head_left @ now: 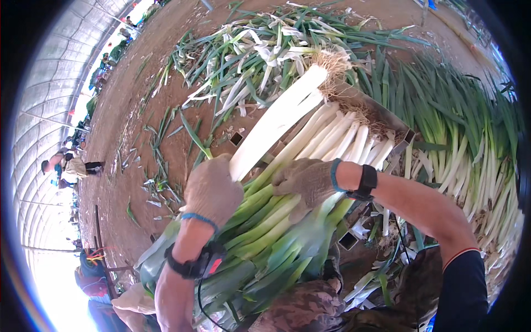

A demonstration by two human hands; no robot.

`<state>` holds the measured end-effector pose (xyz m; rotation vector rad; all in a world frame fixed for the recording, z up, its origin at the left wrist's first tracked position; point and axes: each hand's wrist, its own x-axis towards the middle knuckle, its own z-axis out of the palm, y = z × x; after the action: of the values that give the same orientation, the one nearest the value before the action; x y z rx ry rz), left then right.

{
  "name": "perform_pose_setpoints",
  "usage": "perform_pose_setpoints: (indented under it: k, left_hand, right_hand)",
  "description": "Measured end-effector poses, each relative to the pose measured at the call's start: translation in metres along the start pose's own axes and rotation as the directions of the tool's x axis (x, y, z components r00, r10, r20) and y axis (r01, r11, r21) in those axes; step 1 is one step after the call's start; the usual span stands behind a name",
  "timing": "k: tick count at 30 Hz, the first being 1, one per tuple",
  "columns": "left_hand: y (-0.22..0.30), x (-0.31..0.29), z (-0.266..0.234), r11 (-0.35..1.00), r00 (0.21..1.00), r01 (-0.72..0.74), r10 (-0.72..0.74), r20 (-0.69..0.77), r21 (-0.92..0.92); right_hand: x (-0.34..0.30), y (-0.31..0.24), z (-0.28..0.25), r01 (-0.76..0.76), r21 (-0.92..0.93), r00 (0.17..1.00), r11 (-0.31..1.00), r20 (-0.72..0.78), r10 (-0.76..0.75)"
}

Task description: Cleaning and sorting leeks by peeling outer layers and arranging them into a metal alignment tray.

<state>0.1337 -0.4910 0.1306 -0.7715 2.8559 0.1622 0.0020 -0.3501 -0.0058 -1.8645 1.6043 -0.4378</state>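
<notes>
My left hand (213,188), in a beige knit glove, is closed around thick white leek stalks (279,119). Their roots (332,63) point up and away, above the rest. Beside it my right hand (307,185), gloved likewise, curls its fingers over the green upper stems of the bundled leeks (340,138); its fingertips are partly hidden. The bundle lies across my lap area, roots at the far end and broad green leaves (265,260) toward me. A metal frame of square tubing (381,108) runs under and beside the white stalks.
A heap of stripped leaves (260,50) lies on the brown ground ahead. To the right is a long row of leeks (464,144). At far left a person (69,166) stands under the arched greenhouse roof (52,83). Loose scraps (160,182) are scattered at left.
</notes>
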Motion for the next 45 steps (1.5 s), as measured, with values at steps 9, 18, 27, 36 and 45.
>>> perform_pose_setpoints:
  k: [9, 18, 27, 36, 45]
  left_hand:
    - [0.055, 0.08, 0.098, 0.994, 0.997, -0.064, 0.067, -0.029, 0.089]
    - [0.057, 0.097, 0.125, 0.998, 0.995, -0.064, 0.062, -0.074, -0.022]
    - [0.025, 0.026, 0.064, 0.954, 0.99, -0.098, 0.064, 0.128, 0.284]
    - [-0.047, 0.036, 0.107, 0.995, 0.994, -0.07, 0.075, 0.081, -0.064]
    - [-0.052, 0.029, 0.115, 0.979, 0.99, -0.103, 0.117, 0.073, -0.175]
  right_hand:
    - [-0.007, 0.001, 0.002, -0.174, -0.012, 0.979, 0.985, 0.105, 0.174]
    - [-0.008, 0.024, 0.022, -0.105, 0.033, 0.99, 0.994, -0.097, 0.107]
    - [-0.008, 0.022, 0.024, -0.183, 0.079, 0.949, 0.98, -0.246, 0.198]
    - [-0.018, 0.089, 0.015, -0.511, -0.002, 0.774, 0.86, -0.435, 0.459]
    - [-0.035, 0.104, 0.021, -0.673, -0.125, 0.639, 0.729, -0.595, 0.487]
